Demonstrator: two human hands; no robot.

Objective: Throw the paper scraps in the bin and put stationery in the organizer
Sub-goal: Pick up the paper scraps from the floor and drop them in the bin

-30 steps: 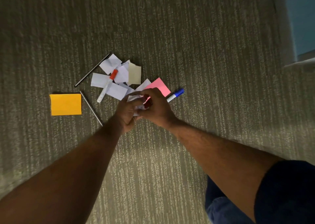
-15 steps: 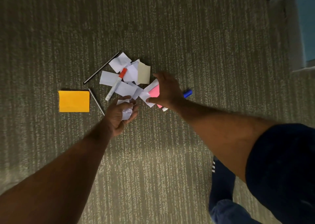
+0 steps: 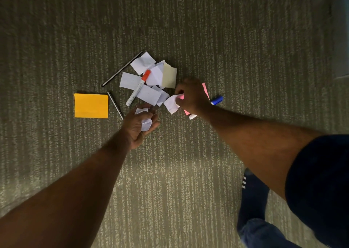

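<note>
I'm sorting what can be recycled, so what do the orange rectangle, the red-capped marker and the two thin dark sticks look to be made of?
Orange rectangle: matte paper, probably a sticky-note pad, flat with crisp square edges. Red-capped marker: likely plastic, with a smooth white barrel and a solid coloured cap. Two thin dark sticks: straight, slim and rigid, perhaps pencils or pen refills; wood, plastic or metal cannot be told.

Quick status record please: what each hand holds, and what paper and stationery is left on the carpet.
left hand: closed on crumpled white scraps
right hand: pinching a white scrap
loose scraps: white pile on carpet
markers: orange-capped marker on the pile; blue-capped marker partly under right hand
pencils: two dark pencils left of pile
notes: orange pad; pink note under right hand
bin, organizer: not in view
</note>
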